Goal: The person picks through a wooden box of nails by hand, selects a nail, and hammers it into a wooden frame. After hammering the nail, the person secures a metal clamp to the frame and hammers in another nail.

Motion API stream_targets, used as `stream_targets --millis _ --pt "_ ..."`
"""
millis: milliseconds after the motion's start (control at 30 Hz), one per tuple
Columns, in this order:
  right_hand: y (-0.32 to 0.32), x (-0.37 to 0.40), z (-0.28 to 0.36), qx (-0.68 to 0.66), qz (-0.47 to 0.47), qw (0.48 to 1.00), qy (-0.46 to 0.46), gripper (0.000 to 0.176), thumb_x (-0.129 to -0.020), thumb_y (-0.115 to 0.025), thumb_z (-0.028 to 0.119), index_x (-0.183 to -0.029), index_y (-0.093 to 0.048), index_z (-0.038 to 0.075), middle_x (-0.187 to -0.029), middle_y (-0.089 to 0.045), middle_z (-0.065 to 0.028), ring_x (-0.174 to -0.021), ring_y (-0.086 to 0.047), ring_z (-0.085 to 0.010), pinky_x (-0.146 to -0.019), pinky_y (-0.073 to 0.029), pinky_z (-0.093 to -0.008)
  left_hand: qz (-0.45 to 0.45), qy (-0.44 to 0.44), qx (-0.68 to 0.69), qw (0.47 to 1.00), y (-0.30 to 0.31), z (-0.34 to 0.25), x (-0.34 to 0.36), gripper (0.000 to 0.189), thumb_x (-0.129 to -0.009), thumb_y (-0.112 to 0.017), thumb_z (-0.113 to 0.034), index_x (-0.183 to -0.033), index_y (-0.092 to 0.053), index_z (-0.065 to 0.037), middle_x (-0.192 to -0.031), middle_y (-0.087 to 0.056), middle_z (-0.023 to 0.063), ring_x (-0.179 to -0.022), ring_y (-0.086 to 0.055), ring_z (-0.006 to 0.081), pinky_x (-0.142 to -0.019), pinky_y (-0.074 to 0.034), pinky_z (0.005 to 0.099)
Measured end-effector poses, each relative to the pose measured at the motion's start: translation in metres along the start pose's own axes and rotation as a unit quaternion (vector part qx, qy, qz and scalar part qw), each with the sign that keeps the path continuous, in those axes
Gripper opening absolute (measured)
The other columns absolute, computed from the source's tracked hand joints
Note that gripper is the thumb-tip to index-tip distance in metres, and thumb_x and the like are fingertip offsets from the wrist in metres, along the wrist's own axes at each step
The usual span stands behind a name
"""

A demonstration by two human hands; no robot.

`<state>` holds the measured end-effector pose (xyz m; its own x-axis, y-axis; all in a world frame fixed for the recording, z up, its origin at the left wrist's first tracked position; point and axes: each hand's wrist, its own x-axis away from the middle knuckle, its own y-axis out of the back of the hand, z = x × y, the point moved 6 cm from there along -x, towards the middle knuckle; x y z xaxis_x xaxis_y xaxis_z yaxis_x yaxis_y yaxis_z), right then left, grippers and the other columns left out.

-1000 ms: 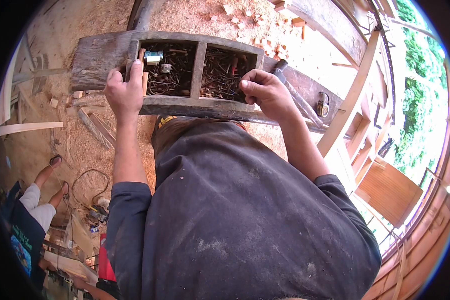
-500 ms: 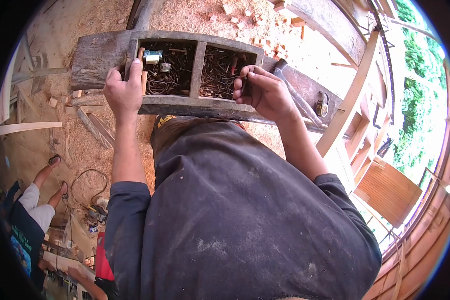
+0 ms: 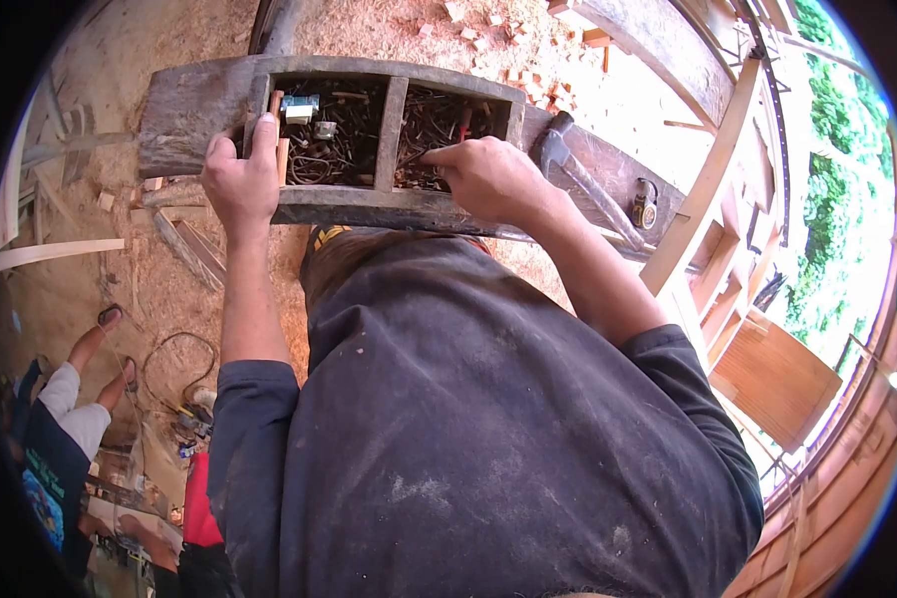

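Observation:
A wooden box [image 3: 391, 135] with two compartments lies on a plank, holding many rusty nails and bits of metal [image 3: 334, 159]. My left hand [image 3: 241, 179] is closed around the box's left end wall, its thumb on top. Over the right compartment, my right hand [image 3: 493, 177] reaches in with the index finger stretched out to the nails; its other fingers are curled and partly hidden. A green and white small item [image 3: 299, 109] rests in the left compartment. To the right of my right hand lies a hammer [image 3: 588, 179].
A tape measure [image 3: 644, 203] lies on the plank [image 3: 608, 164] near the hammer. Wood blocks and shavings cover the ground beyond. Long boards [image 3: 708, 189] stand at the right. Another person [image 3: 60, 429] is at the lower left.
My right hand has moved left and down into the right compartment, its index finger now extended. The hammer head is now uncovered. My left hand keeps its hold, shifted very slightly.

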<state>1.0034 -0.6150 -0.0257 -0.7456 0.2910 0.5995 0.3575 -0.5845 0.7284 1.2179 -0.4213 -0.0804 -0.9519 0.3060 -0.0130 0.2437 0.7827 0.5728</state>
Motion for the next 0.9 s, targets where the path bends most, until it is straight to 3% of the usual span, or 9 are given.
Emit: stream_targets --millis 67,133,233,300,400,600,700,767,900 --pt "0.008 -0.002 -0.003 -0.026 -0.07 0.997 -0.003 0.034 -0.097 -0.054 0.019 -0.125 -0.073 0.015 -0.109 -0.073 -0.021 -0.101 -0.07 -0.0393 -0.093 -0.055 -0.0481 -0.002 0.005 0.007 1.0 0.001 0.001 -0.001 0.045 -0.088 -0.077 -0.04 -0.085 -0.071 0.005 -0.089 -0.072 0.0219 -0.08 -0.071 0.0365 -0.075 -0.054 0.0455" --pt "0.007 -0.001 -0.002 -0.041 -0.069 0.996 0.032 0.034 -0.097 -0.053 0.019 -0.125 -0.073 0.015 -0.109 -0.073 -0.0211 -0.101 -0.07 -0.0402 -0.092 -0.055 -0.0484 -0.016 -0.001 -0.015 1.0 0.001 0.002 0.0 0.045 -0.088 -0.077 -0.039 -0.088 -0.073 0.005 -0.09 -0.073 0.0216 -0.082 -0.072 0.0363 -0.077 -0.055 0.0444" --pt "-0.004 0.0 0.001 0.016 0.025 0.999 0.04 0.038 -0.094 -0.05 0.017 -0.126 -0.072 0.016 -0.103 -0.074 -0.0227 -0.099 -0.071 -0.0394 -0.091 -0.055 -0.0501 0.007 0.017 0.0 1.0 0.0 0.004 0.0 0.046 -0.09 -0.076 -0.041 -0.094 -0.074 0.005 -0.091 -0.075 0.0211 -0.086 -0.072 0.0302 -0.081 -0.054 0.041" --pt "0.005 0.0 0.003 0.01 -0.021 1.0 -0.013 0.038 -0.095 -0.05 0.018 -0.125 -0.073 0.016 -0.104 -0.074 -0.0223 -0.099 -0.071 -0.0392 -0.091 -0.056 -0.0491 0.001 0.014 -0.002 1.0 0.0 0.004 0.0 0.046 -0.089 -0.077 -0.04 -0.093 -0.074 0.006 -0.093 -0.075 0.0215 -0.086 -0.072 0.033 -0.08 -0.055 0.0424" --pt "0.01 -0.001 -0.002 -0.045 -0.076 0.995 0.035 0.045 -0.087 -0.052 0.012 -0.125 -0.073 0.018 -0.104 -0.074 -0.0229 -0.099 -0.071 -0.0388 -0.092 -0.056 -0.0483 -0.009 0.01 -0.01 1.0 0.002 0.004 0.0 0.046 -0.088 -0.077 -0.04 -0.092 -0.074 0.006 -0.094 -0.074 0.0217 -0.085 -0.073 0.0355 -0.079 -0.056 0.0434" --pt "-0.007 0.002 -0.002 0.027 0.031 0.999 0.013 0.036 -0.093 -0.053 0.014 -0.122 -0.075 0.017 -0.107 -0.074 -0.0193 -0.099 -0.071 -0.0386 -0.092 -0.056 -0.0468 0.0 0.015 0.0 1.0 0.001 0.002 0.001 0.046 -0.089 -0.077 -0.041 -0.095 -0.074 0.005 -0.093 -0.075 0.0209 -0.086 -0.073 0.0331 -0.08 -0.055 0.0424" --pt "0.003 0.002 -0.006 -0.05 -0.035 0.998 0.013 0.032 -0.093 -0.054 0.015 -0.117 -0.076 0.016 -0.106 -0.074 -0.0191 -0.098 -0.071 -0.0382 -0.091 -0.056 -0.0465 0.006 0.018 -0.012 1.0 0.002 0.001 0.0 0.046 -0.09 -0.076 -0.042 -0.098 -0.075 0.004 -0.095 -0.076 0.0207 -0.09 -0.073 0.0314 -0.083 -0.054 0.0416" --pt "0.014 0.003 -0.011 -0.058 -0.14 0.988 0.033 0.034 -0.091 -0.054 0.017 -0.117 -0.076 0.015 -0.102 -0.075 -0.0201 -0.097 -0.072 -0.037 -0.092 -0.056 -0.047 0.01 0.016 -0.022 1.0 0.001 0.001 0.0 0.046 -0.091 -0.076 -0.042 -0.099 -0.075 0.003 -0.096 -0.076 0.0205 -0.09 -0.073 0.0315 -0.083 -0.054 0.0415" --pt "0.011 0.002 -0.002 -0.048 -0.052 0.996 0.047 0.032 -0.091 -0.055 0.018 -0.115 -0.076 0.013 -0.101 -0.074 -0.02 -0.099 -0.071 -0.0368 -0.091 -0.056 -0.047 0.005 0.016 -0.029 0.999 -0.001 0.004 -0.001 0.046 -0.091 -0.076 -0.042 -0.098 -0.075 0.003 -0.097 -0.076 0.0199 -0.09 -0.073 0.0314 -0.083 -0.054 0.0412"
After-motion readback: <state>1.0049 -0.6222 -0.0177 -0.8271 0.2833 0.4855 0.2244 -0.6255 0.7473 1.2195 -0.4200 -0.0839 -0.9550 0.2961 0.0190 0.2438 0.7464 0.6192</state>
